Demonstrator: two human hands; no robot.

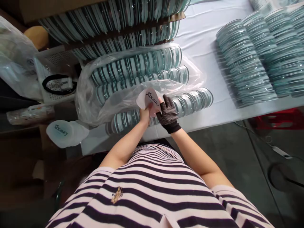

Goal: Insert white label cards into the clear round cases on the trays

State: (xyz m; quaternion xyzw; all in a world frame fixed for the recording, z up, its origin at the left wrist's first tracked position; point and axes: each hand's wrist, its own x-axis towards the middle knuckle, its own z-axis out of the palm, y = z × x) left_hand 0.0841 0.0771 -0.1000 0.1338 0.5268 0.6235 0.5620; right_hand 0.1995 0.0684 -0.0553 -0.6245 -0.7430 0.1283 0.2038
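Observation:
My left hand [144, 114], bare, and my right hand [167, 112], in a black dotted glove, both pinch a pale round label card [147, 97] printed "beauty". They hold it just above a row of round clear-lidded teal tins [190, 102] at the table's near edge. More rows of tins [137, 65] lie in a clear plastic bag [87, 91] right behind the card.
A stack of the same "beauty" labels [64, 133] sits lower left. White basket with a black cable [55, 84] at left. Tall stacks of tins [247, 60] stand on the white table [206, 34] at right. Cardboard trays of tins [114, 19] at the back. Cables on the floor [280, 152].

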